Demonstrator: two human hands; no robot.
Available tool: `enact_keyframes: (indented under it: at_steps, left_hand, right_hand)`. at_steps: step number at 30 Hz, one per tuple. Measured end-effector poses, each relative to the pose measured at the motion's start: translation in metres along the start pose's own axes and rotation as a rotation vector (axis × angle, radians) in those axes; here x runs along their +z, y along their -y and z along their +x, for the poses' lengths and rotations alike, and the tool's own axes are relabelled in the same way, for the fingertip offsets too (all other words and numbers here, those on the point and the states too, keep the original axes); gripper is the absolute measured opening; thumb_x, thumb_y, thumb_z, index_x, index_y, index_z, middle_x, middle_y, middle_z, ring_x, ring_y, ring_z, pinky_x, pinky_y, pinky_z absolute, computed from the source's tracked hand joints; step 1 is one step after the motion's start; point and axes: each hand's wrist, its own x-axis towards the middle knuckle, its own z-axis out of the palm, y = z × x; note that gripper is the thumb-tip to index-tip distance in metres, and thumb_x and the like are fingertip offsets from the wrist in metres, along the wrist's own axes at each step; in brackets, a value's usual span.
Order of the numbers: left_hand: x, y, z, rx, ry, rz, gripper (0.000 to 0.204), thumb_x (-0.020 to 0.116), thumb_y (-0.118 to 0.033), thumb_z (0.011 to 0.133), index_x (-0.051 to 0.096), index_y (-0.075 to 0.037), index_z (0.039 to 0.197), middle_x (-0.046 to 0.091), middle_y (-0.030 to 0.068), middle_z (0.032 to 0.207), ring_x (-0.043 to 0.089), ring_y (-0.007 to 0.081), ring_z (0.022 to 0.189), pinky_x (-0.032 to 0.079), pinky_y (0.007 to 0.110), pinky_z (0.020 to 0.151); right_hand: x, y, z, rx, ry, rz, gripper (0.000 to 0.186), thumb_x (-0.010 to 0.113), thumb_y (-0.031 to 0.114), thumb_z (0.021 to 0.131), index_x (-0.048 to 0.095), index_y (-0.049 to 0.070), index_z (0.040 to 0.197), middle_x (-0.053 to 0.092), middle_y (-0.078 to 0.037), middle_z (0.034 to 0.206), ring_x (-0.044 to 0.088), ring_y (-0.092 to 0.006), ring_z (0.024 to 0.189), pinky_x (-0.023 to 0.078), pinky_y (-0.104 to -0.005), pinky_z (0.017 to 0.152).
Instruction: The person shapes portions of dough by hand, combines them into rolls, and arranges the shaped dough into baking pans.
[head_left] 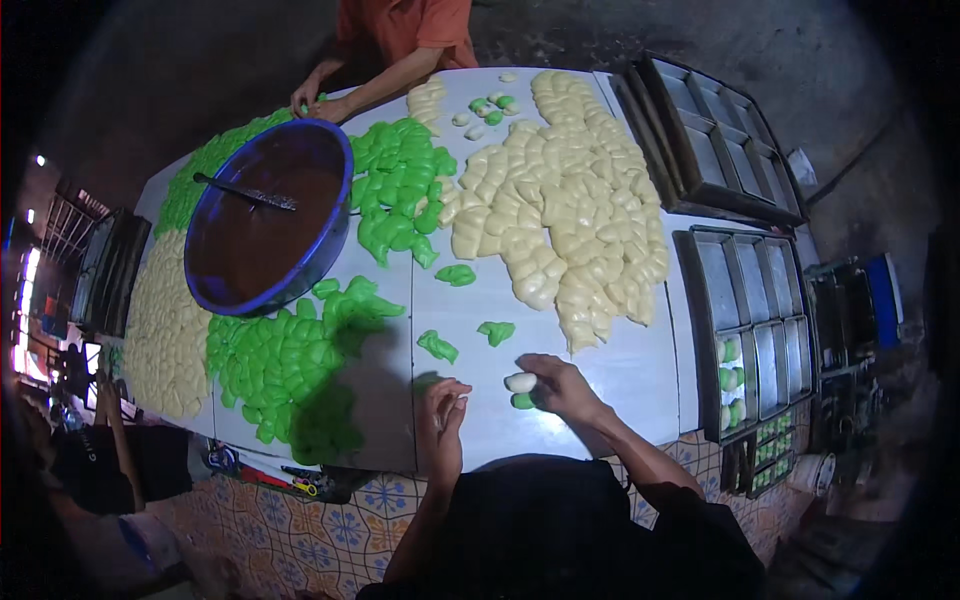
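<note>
R hand (562, 386) gripping white dough pc (519, 382); L hand (446, 425): can't tell; grn pcs (496, 332) ahead, tub (322, 265) L.

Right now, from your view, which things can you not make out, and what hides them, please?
All in the head view:
Left hand: curled, so whether it holds anything is hidden.
White piece and green piece: right ends covered by the right hand.
Table under the blue tub: hidden by the tub.
Person in orange shirt: head cut off by the upper edge.
Small dough pieces at lower right: too small to count.
</note>
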Motion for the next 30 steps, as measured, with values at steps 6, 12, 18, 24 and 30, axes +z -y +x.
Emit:
enact_keyframes:
  at_steps: [6, 12, 18, 24, 30]
  left_hand:
    - [-0.005, 0.015, -0.005, -0.090, -0.072, -0.116, 0.013, 0.051, 0.002, 0.092, 0.055, 0.002, 0.104, 0.060, 0.0100, 0.091, 0.060, 0.0172, 0.088, 0.047, 0.029, 0.085]
    - [0.006, 0.004, 0.003, -0.166, -0.068, -0.058, 0.022, 0.052, -0.001, 0.093, 0.053, 0.003, 0.115, 0.060, 0.0108, 0.101, 0.059, 0.0166, 0.094, 0.047, 0.030, 0.087]
    - [0.017, -0.023, 0.002, -0.051, -0.070, -0.003, 0.034, 0.057, -0.005, 0.092, 0.052, 0.002, 0.124, 0.055, 0.0094, 0.120, 0.054, 0.0138, 0.106, 0.043, 0.027, 0.090]
    - [0.040, -0.030, 0.008, -0.129, -0.272, 0.001, 0.008, 0.065, -0.005, 0.086, 0.067, 0.002, 0.088, 0.064, 0.0011, 0.076, 0.058, 0.0081, 0.074, 0.045, 0.021, 0.073]
    - [0.024, -0.006, 0.011, -0.431, 0.107, -1.241, 0.028, 0.057, -0.016, 0.091, 0.055, -0.006, 0.117, 0.060, 0.0036, 0.109, 0.058, 0.0152, 0.096, 0.048, 0.026, 0.077]
  right_hand:
    - [0.000, 0.055, 0.042, -0.222, -0.034, -0.355, 0.038, 0.062, 0.004, 0.073, 0.058, -0.003, 0.110, 0.061, -0.019, 0.097, 0.055, -0.0388, 0.095, 0.044, -0.0425, 0.089]
    - [0.035, 0.027, 0.087, -0.184, 0.051, -0.214, 0.030, 0.065, 0.010, 0.079, 0.063, 0.000, 0.107, 0.063, -0.010, 0.096, 0.054, -0.0294, 0.103, 0.044, -0.0367, 0.091]
    - [0.033, 0.110, 0.022, -0.130, 0.061, 0.341, 0.028, 0.061, 0.013, 0.091, 0.061, 0.000, 0.115, 0.052, -0.008, 0.110, 0.054, -0.0176, 0.098, 0.045, -0.0292, 0.085]
    - [0.037, 0.080, 0.031, -0.211, -0.166, 0.129, 0.034, 0.052, 0.031, 0.096, 0.065, 0.001, 0.106, 0.049, -0.010, 0.112, 0.048, -0.0185, 0.096, 0.040, -0.0310, 0.080]
    - [0.037, 0.095, 0.039, -0.468, 0.127, 0.028, 0.047, 0.061, 0.037, 0.087, 0.053, 0.007, 0.122, 0.035, -0.012, 0.141, 0.032, -0.0297, 0.128, 0.027, -0.0402, 0.107]
